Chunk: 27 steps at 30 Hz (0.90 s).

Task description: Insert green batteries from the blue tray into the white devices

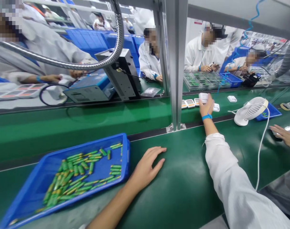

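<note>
My left hand (pixel 146 168) rests palm down on the green worktop (pixel 178 184), fingers stretched out and holding nothing. Left of it lies a blue tray (pixel 127 143) with many small green cylinders with gold-coloured ends, apparently batteries (pixel 70 167). My right hand (pixel 207 108), with a blue band at the wrist, reaches over the green conveyor belt (pixel 145 111). Its fingers are closed on a small white square device (pixel 203 97). More such devices lie on the belt: white ones with grey windows (pixel 189 103) just left of the hand, and a plain white one (pixel 216 107) close on its right.
A metal post (pixel 177 63) stands between my hands at the belt's edge. Right of my arm is a white fan (pixel 252 109) with a trailing cable, then a small blue tray (pixel 275 112) and another person's hand (pixel 284 133). Across the belt, co-workers sit near equipment boxes (pixel 121 74).
</note>
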Motion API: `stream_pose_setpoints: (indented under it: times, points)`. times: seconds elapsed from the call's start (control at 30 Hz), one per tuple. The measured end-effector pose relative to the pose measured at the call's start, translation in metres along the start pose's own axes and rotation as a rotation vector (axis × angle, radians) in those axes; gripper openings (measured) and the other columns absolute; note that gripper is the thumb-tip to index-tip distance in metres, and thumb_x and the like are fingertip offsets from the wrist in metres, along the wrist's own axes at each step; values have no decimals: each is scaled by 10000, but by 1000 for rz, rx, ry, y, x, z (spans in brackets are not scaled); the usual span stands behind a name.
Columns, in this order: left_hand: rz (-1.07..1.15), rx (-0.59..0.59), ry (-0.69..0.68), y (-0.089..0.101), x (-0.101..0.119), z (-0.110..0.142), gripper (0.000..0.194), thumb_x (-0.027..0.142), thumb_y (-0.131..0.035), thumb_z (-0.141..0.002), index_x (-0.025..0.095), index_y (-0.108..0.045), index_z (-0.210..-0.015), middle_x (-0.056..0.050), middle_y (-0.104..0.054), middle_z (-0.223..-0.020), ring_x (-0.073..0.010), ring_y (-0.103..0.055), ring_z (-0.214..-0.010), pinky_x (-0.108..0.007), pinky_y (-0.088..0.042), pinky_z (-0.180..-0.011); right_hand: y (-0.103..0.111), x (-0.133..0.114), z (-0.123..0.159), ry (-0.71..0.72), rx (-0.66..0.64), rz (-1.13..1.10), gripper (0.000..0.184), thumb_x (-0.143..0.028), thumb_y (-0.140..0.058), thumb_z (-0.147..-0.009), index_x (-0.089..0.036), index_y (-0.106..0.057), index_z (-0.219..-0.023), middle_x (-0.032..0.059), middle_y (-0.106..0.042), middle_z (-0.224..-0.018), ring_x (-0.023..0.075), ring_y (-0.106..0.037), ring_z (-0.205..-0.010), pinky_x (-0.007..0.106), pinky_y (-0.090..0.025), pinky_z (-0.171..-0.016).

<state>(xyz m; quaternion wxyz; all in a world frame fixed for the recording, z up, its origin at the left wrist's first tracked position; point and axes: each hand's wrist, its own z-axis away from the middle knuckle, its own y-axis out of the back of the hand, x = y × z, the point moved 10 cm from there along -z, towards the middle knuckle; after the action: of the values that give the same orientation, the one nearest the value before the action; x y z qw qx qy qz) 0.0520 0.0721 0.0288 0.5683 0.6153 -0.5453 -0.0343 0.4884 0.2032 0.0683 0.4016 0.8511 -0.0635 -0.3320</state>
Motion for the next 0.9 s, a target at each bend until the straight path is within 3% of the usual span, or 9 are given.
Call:
stream_pose_setpoints:
  times: [0.1,0.2,0.27,0.4,0.5,0.77,0.9]
  points:
    - [-7,-10,5,0,0,0,351,343,-593,-1121,265,-699,-1447,-103,-776,-1395,-293,-710,-1355,-514,-620,-1170,19,68,-14,-232,42,54,748,-475,-441,-1046,-191,-407,-1738,275,-537,-1577,398,-582,-1375,522,-434,-1197]
    - [-23,-19,2,0,-1,1,349,345,-590,-1123,269,-701,-1445,-101,-776,-1398,-293,-707,-1366,-506,-623,-1169,13,102,-16,-339,-33,120,669,-475,-437,-1038,-281,-530,-1671,273,-511,-1583,433,-558,-1400,605,-423,-1127]
    - [-37,-21,0,1,-2,2,340,349,-592,-1124,269,-707,-1434,-98,-778,-1397,-293,-709,-1368,-499,-626,-1166,2,108,-18,-356,-77,158,671,-517,-480,-1017,-284,-573,-1640,285,-489,-1603,446,-521,-1432,639,-399,-1112]
    - [-58,-24,-21,3,0,1,327,352,-601,-1120,280,-713,-1419,-78,-791,-1371,-288,-723,-1348,-479,-640,-1150,-23,108,-30,-317,-128,166,850,-645,-592,-965,-201,-507,-1685,323,-508,-1578,453,-467,-1458,678,-359,-1133]
    - [-59,-29,-37,5,2,1,316,351,-611,-1114,298,-715,-1407,-64,-798,-1359,-286,-733,-1339,-469,-650,-1139,-35,114,-44,-300,-143,159,831,-635,-575,-1003,-180,-485,-1693,322,-528,-1557,447,-457,-1461,680,-350,-1152]
    - [-44,-44,0,12,4,-2,322,336,-634,-1074,351,-754,-1372,-41,-817,-1345,-304,-759,-1320,-485,-688,-1095,-37,140,-111,-207,-126,247,872,-679,-283,-1109,-154,-284,-1805,341,-550,-1516,376,-583,-1362,619,-423,-1094]
    - [-69,-62,2,12,0,-1,338,348,-639,-1063,374,-762,-1377,-30,-823,-1337,-298,-772,-1304,-454,-714,-1051,-34,164,-140,-299,-115,321,762,-576,-320,-1138,-251,-264,-1825,337,-538,-1577,388,-582,-1418,670,-408,-1112]
